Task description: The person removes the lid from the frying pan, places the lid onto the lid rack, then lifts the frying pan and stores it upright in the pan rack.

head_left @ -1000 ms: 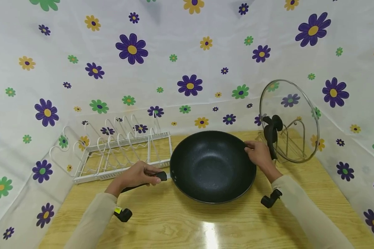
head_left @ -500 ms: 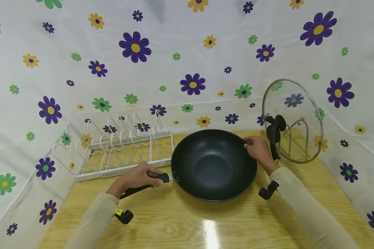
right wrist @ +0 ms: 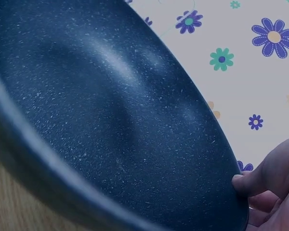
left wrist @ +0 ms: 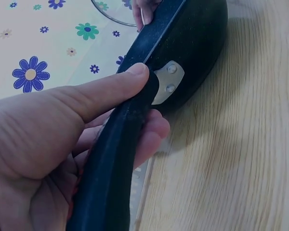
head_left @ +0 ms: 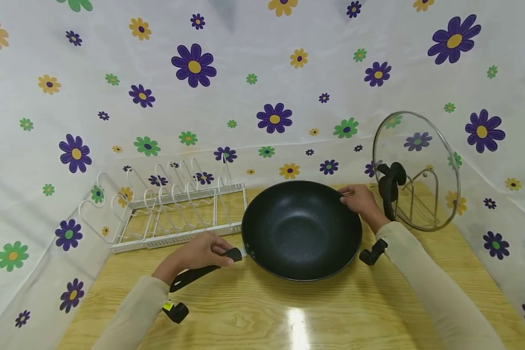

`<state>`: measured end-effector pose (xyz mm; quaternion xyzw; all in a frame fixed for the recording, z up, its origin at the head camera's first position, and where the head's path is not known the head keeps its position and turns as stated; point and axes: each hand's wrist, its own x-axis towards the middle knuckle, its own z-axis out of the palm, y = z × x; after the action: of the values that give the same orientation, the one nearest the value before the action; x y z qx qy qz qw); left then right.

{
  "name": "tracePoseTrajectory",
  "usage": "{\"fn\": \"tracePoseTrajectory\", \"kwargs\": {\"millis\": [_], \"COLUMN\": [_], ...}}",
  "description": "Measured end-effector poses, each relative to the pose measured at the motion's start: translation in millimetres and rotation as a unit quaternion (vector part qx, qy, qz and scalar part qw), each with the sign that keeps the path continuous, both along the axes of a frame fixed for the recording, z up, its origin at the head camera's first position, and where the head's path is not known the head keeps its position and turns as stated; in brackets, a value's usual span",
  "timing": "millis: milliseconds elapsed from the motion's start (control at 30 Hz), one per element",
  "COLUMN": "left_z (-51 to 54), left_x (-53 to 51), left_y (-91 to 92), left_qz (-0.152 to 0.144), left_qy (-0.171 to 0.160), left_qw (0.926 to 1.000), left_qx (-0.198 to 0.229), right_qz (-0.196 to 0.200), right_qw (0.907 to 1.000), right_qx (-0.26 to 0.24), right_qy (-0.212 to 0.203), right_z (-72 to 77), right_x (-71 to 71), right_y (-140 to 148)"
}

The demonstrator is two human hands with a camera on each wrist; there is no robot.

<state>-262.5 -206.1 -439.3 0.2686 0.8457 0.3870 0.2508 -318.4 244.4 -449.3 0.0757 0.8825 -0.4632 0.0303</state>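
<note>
Shifted slightly away from the glass lid (head_left: 420, 163), the black wok (head_left: 302, 233) fills mid-frame; the left hand (head_left: 202, 251) grips its handle (left wrist: 111, 163), the right hand (head_left: 362, 201) pinches it, upper right.

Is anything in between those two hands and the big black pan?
Nothing visible: both are on it directly. The left hand grips the handle, and the right hand pinches the rim of the pan. The glass lid stands to the pan's right, not in between.
</note>
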Motion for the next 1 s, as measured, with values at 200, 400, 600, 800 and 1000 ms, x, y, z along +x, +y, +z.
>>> {"fn": "tracePoseTrajectory", "kwargs": {"millis": [200, 400, 600, 800, 1000], "left_z": [-0.2, -1.4, 0.8, 0.2, -0.1], "left_x": [4.6, 14.8, 28.6, 39.6, 51.1], "left_y": [2.4, 6.7, 14.0, 24.6, 33.5], "left_qz": [-0.014, 0.002, 0.037, 0.055, 0.068], "left_qy": [0.005, -0.023, -0.045, -0.070, -0.088], "left_qw": [0.9999, 0.9997, 0.9982, 0.9959, 0.9934], "left_qx": [0.006, 0.011, 0.011, 0.017, 0.028], "right_qz": [0.004, 0.032, 0.062, 0.084, 0.109], "right_qw": [0.9999, 0.9989, 0.9949, 0.9923, 0.9899], "right_qx": [0.006, -0.004, -0.031, -0.025, -0.014], "right_qy": [-0.012, -0.035, -0.073, -0.088, -0.089], "right_z": [2.9, 8.0, 11.8, 13.8, 16.6], "right_x": [-9.2, -21.3, -34.7, -46.5, -57.1], "right_y": [-6, -5, -2, -5, -11]}}
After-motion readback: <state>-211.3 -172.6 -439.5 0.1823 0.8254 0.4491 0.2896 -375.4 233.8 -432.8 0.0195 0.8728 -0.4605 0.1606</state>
